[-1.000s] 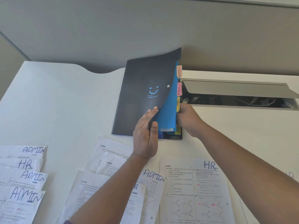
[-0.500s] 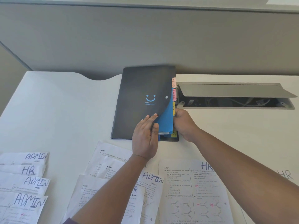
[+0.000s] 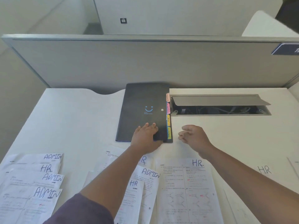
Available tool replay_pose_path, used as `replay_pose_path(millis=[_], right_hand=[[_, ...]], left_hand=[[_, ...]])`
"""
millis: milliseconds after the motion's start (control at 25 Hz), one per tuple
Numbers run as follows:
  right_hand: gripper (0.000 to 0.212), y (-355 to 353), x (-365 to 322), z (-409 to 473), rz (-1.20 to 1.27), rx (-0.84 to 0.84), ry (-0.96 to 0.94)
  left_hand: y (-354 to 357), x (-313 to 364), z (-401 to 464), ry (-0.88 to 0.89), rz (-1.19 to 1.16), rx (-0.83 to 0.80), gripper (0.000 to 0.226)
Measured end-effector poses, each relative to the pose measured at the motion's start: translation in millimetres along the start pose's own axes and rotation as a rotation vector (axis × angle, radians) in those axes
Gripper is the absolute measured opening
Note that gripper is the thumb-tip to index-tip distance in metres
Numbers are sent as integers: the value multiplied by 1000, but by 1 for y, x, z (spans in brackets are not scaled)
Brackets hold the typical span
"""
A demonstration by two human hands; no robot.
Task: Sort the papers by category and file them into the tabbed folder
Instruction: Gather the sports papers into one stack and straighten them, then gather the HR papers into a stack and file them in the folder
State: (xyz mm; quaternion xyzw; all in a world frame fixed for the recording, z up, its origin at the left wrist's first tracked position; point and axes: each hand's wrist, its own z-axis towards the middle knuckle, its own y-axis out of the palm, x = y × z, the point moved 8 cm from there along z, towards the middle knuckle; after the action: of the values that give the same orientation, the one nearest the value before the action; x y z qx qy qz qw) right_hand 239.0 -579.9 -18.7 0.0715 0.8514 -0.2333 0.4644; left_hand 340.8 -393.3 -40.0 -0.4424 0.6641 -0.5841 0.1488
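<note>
A black tabbed folder [image 3: 142,101] with a blue smiley lies closed at the back of the white desk. Coloured tabs [image 3: 168,117] reading ADMIN, FINANCE, HR and SPORTS stick out along its right edge. My left hand [image 3: 146,136] rests flat on the folder's near right corner, fingers straight. My right hand [image 3: 192,136] hovers just right of the tabs, fingers loosely curled, holding nothing. Papers marked ADMIN and HR lie spread along the near edge: a stack at the left [image 3: 32,180], overlapping sheets in the middle [image 3: 145,183], and an HR sheet [image 3: 187,188] to the right.
An open cable tray [image 3: 220,105] with a raised grey lid is set into the desk right of the folder. A grey partition wall [image 3: 145,62] stands behind the desk. Another HR sheet [image 3: 265,178] lies at the far right.
The folder's cover has dropped from lifted to flat and closed. My left hand now lies flat on it. My right hand has come off the tabs and pulled back to the right.
</note>
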Motion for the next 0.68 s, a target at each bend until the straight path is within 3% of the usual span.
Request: replay_pose_path(millis=[80, 320, 680], right_hand=[[31, -21, 13, -28, -11, 2, -7], [27, -69, 75, -117, 66, 59, 56], [23, -99, 140, -188, 101, 55, 119]], left_hand=[[-4, 6, -10, -12, 54, -77, 75], [9, 57, -103, 137, -30, 34, 68], [88, 117, -210, 71, -115, -46, 79]])
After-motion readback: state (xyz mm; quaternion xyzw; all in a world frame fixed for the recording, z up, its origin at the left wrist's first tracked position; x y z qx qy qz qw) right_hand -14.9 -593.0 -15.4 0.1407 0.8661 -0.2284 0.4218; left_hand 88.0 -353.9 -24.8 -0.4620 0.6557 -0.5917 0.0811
